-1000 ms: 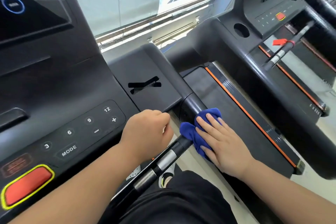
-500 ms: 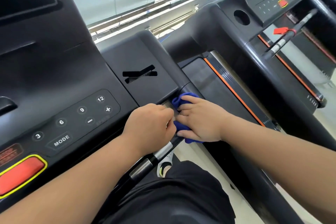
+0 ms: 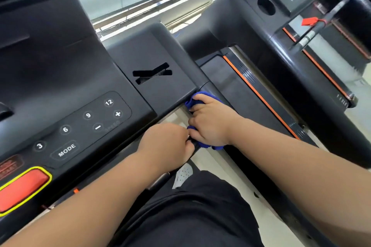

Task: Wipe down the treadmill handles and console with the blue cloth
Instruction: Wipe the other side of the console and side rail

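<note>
My right hand (image 3: 212,122) is clenched round the cloth (image 3: 202,95), which is wrapped on the handle (image 3: 160,179) just under the console (image 3: 156,86) corner. Blue shows above my fingers at 12 o'clock and below my palm at 6. My left hand (image 3: 166,144) grips the bare handle at 9 o'clock of the right, knuckles touching it.

The risks, as I judge them:

1. My 2 hands are jammed together, so a stroke toward 7 o'clock would run straight into my left fist. The stretch under that fist could go unwiped.
2. The cloth is bunched, not spread. If I twist hard it could roll out from under my palm, and bare skin would do the wiping.
3. The console edge sits at 11 o'clock of my right knuckles, and a fast push up would bang them.
4. The keypad (image 3: 88,126) lies at 10 o'clock of my left hand. Wiping over it carelessly could press MODE or +.
</note>
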